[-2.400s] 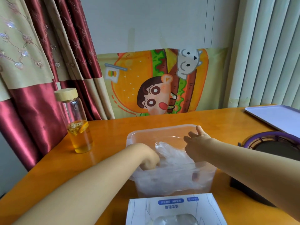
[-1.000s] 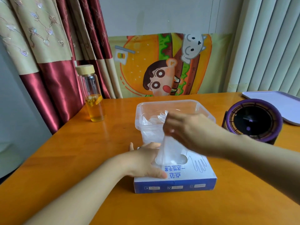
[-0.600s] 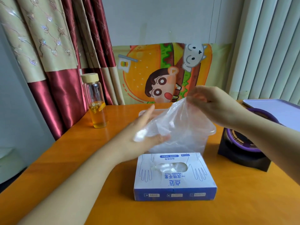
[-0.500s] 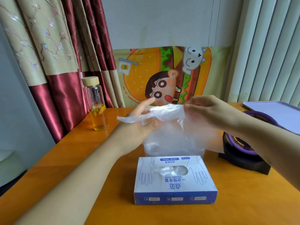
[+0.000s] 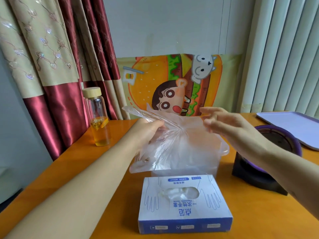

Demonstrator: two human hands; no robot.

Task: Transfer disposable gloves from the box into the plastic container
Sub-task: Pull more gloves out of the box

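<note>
Item in hand: one clear disposable glove (image 5: 172,138), held in the air above the plastic container (image 5: 224,150) and draping down in front of its near wall, not yet inside; left hand (image 5: 148,130) is closed round a bunched upper part of the film; right hand (image 5: 229,128) has its fingers loosely spread at the film's right edge, and whether any fingertip actually pinches it cannot be determined; the container stands on the tabletop (image 5: 86,187) just behind the box (image 5: 184,213) and appears to hold more clear film, though the glove veils it; assessment of handling: the glove is judged very light, limp and slippery, prone to cling, billow and catch on the rim; it has no stiffness to push with, so it is best gathered into a loose wad and pressed down rather than dropped; for the next glove, the sensible hold is a pinch on the film showing in the box's oval opening, with the other hand steadying the box; markings: box top is white with blue glove outlines either side of the opening; the print reads upside-down from this view, including "一次性手套"; the small Latin line and the labels on the blue front band are too small to read; a glass bottle (image 5: 99,118) stands well apart to the left
</note>
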